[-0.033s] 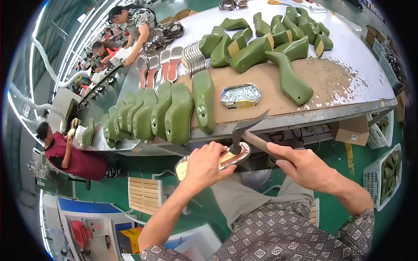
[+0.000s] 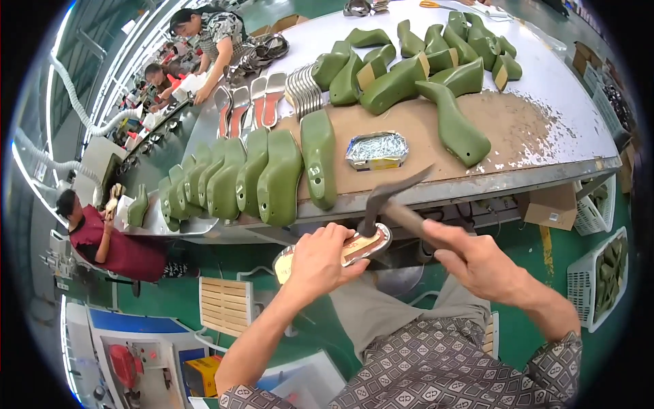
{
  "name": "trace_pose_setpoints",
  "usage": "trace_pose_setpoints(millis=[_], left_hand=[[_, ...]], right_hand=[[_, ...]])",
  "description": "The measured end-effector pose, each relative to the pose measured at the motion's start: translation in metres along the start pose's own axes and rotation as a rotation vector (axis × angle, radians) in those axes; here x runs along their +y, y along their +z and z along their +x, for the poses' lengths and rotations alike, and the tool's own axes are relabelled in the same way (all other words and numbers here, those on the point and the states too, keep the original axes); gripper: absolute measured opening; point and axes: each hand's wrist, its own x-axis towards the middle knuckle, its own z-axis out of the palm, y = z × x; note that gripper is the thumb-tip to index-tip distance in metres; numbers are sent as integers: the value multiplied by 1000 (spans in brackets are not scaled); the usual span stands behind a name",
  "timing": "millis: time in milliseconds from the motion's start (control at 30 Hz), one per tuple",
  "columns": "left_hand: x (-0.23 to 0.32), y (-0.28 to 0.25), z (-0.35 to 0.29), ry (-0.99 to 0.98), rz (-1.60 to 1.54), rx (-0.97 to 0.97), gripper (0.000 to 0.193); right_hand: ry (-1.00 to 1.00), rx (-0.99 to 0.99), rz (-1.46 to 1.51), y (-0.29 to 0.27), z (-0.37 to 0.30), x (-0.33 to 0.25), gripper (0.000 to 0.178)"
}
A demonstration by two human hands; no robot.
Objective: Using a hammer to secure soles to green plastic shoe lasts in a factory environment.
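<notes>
In front of the bench edge, my left hand (image 2: 319, 262) is wrapped round an insole (image 2: 366, 248) with a cream and brown face and a silvery rim, lying face up. What is beneath the insole is hidden. My right hand (image 2: 477, 262) grips the wooden handle of a hammer (image 2: 409, 219). Its dark head has a long curved, pointed end aimed up and away; the striking end is at the insole's face, just right of my left fingers. Whether they touch I cannot tell. A tray of small metal nails (image 2: 377, 150) sits on the bench beyond.
Green shoe lasts (image 2: 281, 177) stand in a row along the bench's near left, with more lasts (image 2: 395, 85) heaped behind. Silver-rimmed insoles (image 2: 272, 95) lie at the back left. A white crate (image 2: 582, 290) of lasts stands at right. Co-workers (image 2: 112, 242) are at the left.
The hammer's curved end has swung slightly up and to the right, and my right hand has shifted a little. My left hand and the insole stay put.
</notes>
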Motion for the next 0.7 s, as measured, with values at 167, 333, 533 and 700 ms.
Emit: trace_pose_setpoints(millis=[167, 333, 533, 700], left_hand=[[9, -1, 3, -36, -7, -1, 67], [0, 3, -4, -66, 15, 30, 94], [5, 3, 0, -12, -8, 58, 101], [10, -4, -1, -170, 17, -74, 103]], right_hand=[[152, 147, 140, 15, -14, 13, 51], [355, 20, 353, 8, -4, 3, 50], [182, -140, 124, 13, -2, 3, 56], [-101, 69, 99, 18, -3, -2, 55]])
